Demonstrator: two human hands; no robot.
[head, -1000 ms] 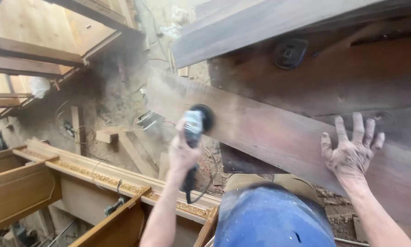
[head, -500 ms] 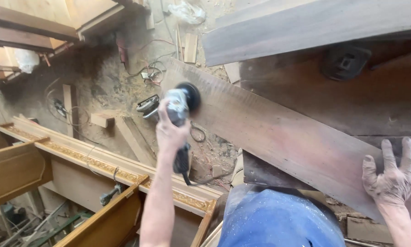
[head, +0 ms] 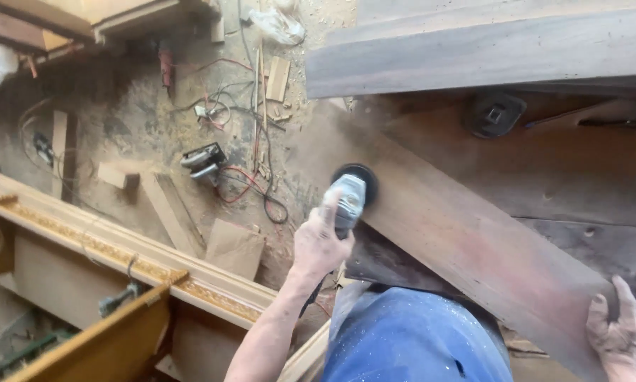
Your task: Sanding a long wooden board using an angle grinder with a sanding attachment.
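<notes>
**Ana:** Sander [head: 349,199] first, then. Where does it sit?

**Ben:** Near the middle of the view, with its dark round pad down on the lower edge of the long reddish plank [head: 473,247]. The left hand [head: 319,244] is wrapped round the grey body from behind, fingers curled shut on it and the thumb up along the side. A dark cable hangs down below the wrist.

**Ana:** How would you judge its handling?

**Ben:** Compact and stiff, likely fairly weighty for one hand, and the dust on everything could make the casing slippery. The barrel behind the head, where the hand already is, looks like the sound place to grip; the spinning pad is not to be touched.

**Ana:** And the plank?

**Ben:** Thick, rigid, surely heavy. It slopes from upper left to lower right, across darker boards, with another grey board [head: 487,53] lying above it. It is best steadied flat from above, well away from the pad.

**Ana:** Is that what the right hand does?

**Ben:** Yes. The right hand [head: 625,332] lies at the far lower right, fingers spread wide and flat on the plank's end, holding nothing. It is well apart from the sander.

**Ana:** Anything over to the left?

**Ben:** A carved, gilded wooden frame [head: 120,258] at lower left, then offcuts, tangled cords and a small power tool [head: 203,160] on the sawdust floor.
</notes>
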